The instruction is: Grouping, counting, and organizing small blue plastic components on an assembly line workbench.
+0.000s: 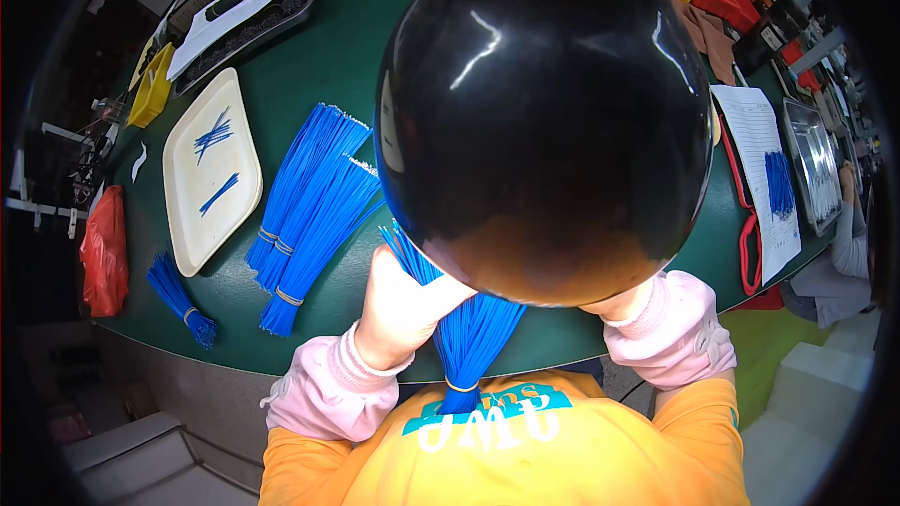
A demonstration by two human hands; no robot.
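- Blue wires [478, 333] could splay if the left hand [403, 305], fingers clamped around them, relaxes; the band [461, 386] binds only the near end.
- They overhang the near edge of the worktop [356, 37].
- Both wrists angle inward; a black dome [544, 131] hides the right hand [621, 304]'s fingers (apart or together, I cannot tell).

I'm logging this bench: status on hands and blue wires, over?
Left hand gripping blue wire bundle. Right hand mostly hidden. Bundle banded near lower end. Glossy black dome blocks view.
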